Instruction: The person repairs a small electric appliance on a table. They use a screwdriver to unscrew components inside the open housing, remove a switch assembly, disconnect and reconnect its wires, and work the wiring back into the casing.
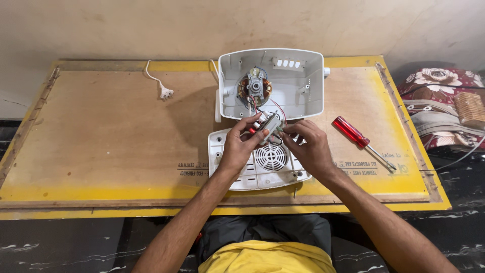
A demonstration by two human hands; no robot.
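Appliance already opened: white housing (298, 96) w/ motor exposed, base plate (262, 172) off. Left hand (241, 144) & right hand (309, 146) fingers pinch the wired switch block (269, 126) above the plate; refit, closing left. Screwdriver (359, 137) idle on surface.

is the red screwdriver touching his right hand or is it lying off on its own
Apart. The head view shows the red screwdriver lying on the board with bare wood between it and the right hand, which is at the small switch part.

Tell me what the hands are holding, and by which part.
Both hands hold one small wired switch part over the white base plate. The left hand grips its left end, the right hand pinches its right end.
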